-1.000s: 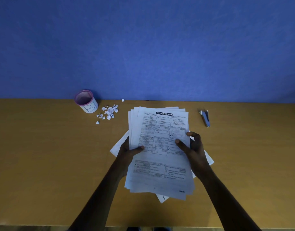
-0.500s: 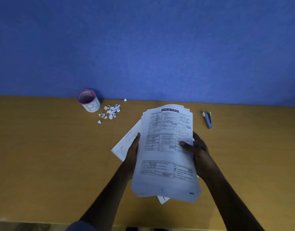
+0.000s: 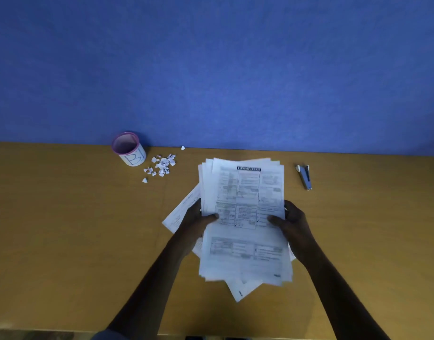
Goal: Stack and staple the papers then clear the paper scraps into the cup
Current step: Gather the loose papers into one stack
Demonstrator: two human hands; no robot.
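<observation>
1. Filling the whole top half is a plain blue wall [image 3: 211,69].
2. Below it runs a yellowish wooden table [image 3: 63,241], and pretty much everything sits on it.
3. Dead centre is the stack of papers [image 3: 245,241], printed side up. Its edges are fanned out, not squared, and the near end is kinda blurry.
4. A loose sheet [image 3: 184,212] pokes out from under the stack on the left, and another corner sticks out at the near edge.
5. The left hand [image 3: 195,218] grips the stack's left edge, thumb curled on top, and the fingers underneath are out of sight. The right hand [image 3: 293,220] does the same on the right edge.
6. A white cup [image 3: 130,149] with a pink rim stands upright at back left, close to the wall.
7. The paper scraps [image 3: 163,164] lie in a little heap on the table just right of the cup, with a couple of strays nearby.
8. The stapler [image 3: 304,176] lies right of the stack, apart from both hands.
</observation>
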